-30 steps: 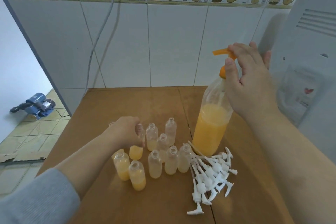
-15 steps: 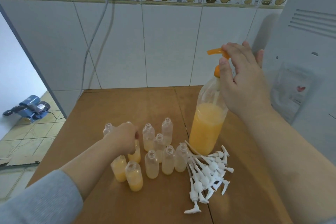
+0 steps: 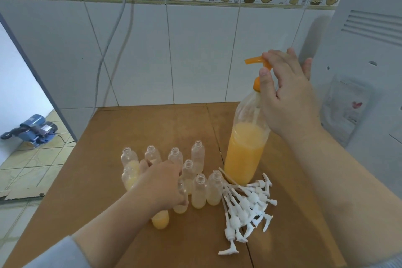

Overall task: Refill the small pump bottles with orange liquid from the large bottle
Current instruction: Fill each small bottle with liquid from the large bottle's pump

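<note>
Tall clear plastic bottle (image 3: 245, 137): glossy, orange plastic pump head (image 3: 257, 65). Small translucent plastic bottles (image 3: 198, 156): smooth, frosted. White plastic pump tops (image 3: 245, 204): semi-gloss. Brown wooden board tabletop (image 3: 141, 128): matt. White ceramic wall tiles (image 3: 200, 50): glossy. Grey cloth sleeve (image 3: 58, 254), near left: matt.

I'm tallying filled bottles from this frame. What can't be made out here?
- Head view: the left hand covers several small bottles; their fill and which one it holds are hidden.
- The right hand hides part of the orange pump on the large bottle.
</note>
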Tool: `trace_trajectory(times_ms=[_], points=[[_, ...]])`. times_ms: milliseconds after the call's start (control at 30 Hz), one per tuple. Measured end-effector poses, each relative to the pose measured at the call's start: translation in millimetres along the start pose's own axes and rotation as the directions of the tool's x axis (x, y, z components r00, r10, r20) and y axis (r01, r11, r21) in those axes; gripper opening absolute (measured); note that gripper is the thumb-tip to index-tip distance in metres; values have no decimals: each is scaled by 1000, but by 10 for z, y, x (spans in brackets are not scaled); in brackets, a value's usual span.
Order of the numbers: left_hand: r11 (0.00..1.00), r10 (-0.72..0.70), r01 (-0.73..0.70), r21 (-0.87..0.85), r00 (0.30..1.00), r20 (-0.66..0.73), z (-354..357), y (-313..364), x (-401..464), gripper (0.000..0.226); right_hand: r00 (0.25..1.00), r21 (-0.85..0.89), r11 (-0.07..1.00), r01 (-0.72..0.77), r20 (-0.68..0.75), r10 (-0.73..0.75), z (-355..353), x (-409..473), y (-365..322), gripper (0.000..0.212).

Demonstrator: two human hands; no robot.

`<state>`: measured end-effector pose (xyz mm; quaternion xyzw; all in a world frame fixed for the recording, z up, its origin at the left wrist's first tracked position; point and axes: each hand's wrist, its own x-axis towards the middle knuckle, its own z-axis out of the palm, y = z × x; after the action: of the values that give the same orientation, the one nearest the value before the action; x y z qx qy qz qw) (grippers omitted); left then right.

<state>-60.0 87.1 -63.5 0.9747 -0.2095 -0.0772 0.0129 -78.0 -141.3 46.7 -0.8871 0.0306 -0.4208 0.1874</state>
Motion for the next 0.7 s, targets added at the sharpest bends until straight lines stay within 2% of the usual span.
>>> trace_trajectory(times_ms=[233,467,533,600,667,700], points=[[997,-23,26,66,999,-49,187,68,18,36,1000,-8,1000,0,-7,0,9,3,15,44],[998,-43,48,37,992,-117,60,40,-54,21,1000,-6,1000,8,-17,-8,30,11,22,44],[995,-88,77,-69,983,-160,-168,-42,-114,17,1000,7,1000,11,-25,-11,29,21,29,42],[959,-115,53,-278,971,-211,-467,-172,-190,17,999,6,1000,17,-28,-17,22,39,23,40],[870,-128,-2,-493,965,-231,-756,-304,-248,24,999,-10,999,34,-22,-35,23,56,22,40],[783,-135,-41,-621,963,-235,-879,-359,-258,27,999,-27,998,49,-16,-49,27,59,24,41]])
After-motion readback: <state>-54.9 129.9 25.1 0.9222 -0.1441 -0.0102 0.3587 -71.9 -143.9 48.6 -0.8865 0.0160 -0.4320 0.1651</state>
